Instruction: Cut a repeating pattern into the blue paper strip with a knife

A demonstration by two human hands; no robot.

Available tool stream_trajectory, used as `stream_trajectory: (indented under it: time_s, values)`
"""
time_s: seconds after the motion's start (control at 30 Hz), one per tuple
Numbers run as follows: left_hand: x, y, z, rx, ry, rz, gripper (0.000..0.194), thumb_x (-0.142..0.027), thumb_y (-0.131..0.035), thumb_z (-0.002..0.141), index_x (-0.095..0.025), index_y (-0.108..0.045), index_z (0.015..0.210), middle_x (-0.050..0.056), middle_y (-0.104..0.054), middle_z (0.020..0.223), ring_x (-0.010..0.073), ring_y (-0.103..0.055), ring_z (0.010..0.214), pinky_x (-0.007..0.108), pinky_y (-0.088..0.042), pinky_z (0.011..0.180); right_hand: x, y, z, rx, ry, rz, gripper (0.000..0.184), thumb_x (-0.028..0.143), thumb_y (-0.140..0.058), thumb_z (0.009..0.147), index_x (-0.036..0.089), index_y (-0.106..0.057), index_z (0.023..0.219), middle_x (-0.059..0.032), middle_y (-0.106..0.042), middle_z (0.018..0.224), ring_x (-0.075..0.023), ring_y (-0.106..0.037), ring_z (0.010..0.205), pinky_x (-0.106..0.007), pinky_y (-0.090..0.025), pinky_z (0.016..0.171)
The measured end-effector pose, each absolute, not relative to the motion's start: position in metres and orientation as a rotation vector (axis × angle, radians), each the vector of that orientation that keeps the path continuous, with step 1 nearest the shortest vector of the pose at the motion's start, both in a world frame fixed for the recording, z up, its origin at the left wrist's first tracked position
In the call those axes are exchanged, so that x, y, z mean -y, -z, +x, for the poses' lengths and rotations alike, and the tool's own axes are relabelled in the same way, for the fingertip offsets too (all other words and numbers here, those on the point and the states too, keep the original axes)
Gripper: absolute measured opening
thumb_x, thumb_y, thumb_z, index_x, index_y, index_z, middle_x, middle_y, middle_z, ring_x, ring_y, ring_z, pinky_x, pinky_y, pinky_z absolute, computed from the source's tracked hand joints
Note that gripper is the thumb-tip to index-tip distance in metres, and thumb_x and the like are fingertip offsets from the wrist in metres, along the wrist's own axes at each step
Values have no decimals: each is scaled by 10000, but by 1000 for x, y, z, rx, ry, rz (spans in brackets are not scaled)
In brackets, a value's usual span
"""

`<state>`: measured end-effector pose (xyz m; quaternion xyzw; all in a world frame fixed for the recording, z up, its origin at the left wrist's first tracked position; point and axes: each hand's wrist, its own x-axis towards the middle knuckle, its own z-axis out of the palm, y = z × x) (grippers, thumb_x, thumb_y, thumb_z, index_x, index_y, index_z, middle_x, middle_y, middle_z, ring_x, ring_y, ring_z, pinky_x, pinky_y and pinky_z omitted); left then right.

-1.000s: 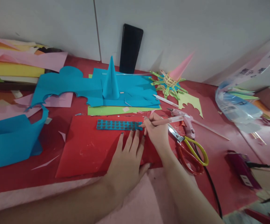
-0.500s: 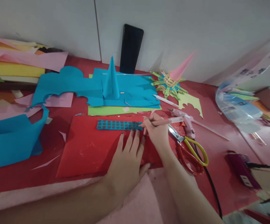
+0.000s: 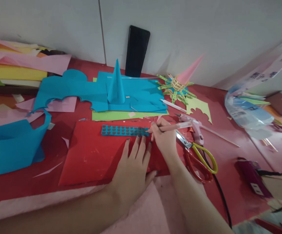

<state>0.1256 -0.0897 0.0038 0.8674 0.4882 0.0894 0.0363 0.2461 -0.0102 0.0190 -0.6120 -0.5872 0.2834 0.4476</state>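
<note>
A narrow blue paper strip (image 3: 117, 130) with rows of dark drawn shapes lies on a red board (image 3: 87, 156). My left hand (image 3: 132, 169) rests flat on the board, fingers spread, with some fingertips at the strip's lower edge. My right hand (image 3: 164, 138) grips a pen (image 3: 173, 126), its tip at the strip's right end. Just right of that hand lie scissors (image 3: 186, 141) with one yellow and one red handle, beside a pink glue gun (image 3: 197, 131) with a stick in its back.
Behind the board stands a blue paper cone (image 3: 116, 86) on blue sheets. A black phone (image 3: 137, 50) leans on the wall. A pink-coned paper piece (image 3: 178, 83) stands at the back right. Cut blue paper (image 3: 11, 146) is at left; a plastic bag (image 3: 249, 104) is at right.
The pen and my right hand have shifted very slightly to the right at the strip's end. My left hand keeps its place.
</note>
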Motion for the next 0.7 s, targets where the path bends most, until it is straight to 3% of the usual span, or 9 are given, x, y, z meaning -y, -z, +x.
stream_trajectory:
  time_s: [0.53, 0.7]
  values:
    - [90, -5, 125, -1498, -274, 2663, 625, -483, -357, 895, -58, -400, 1351, 200, -347, 1424, 341, -293, 1314, 538, -231, 1048, 10, -19, 245, 1438, -717, -1507, 294, 200, -509, 784, 235, -371, 527, 109, -404, 320, -111, -509, 354, -238, -460, 527]
    - [90, -6, 126, -1490, -268, 2662, 626, -481, -349, 898, -55, -394, 1354, 206, -361, 1414, 342, -295, 1314, 543, -227, 1048, 10, -20, 246, 1466, -732, -1512, 289, 210, -516, 782, 234, -392, 522, 91, -436, 324, -142, -597, 451, -237, -462, 529]
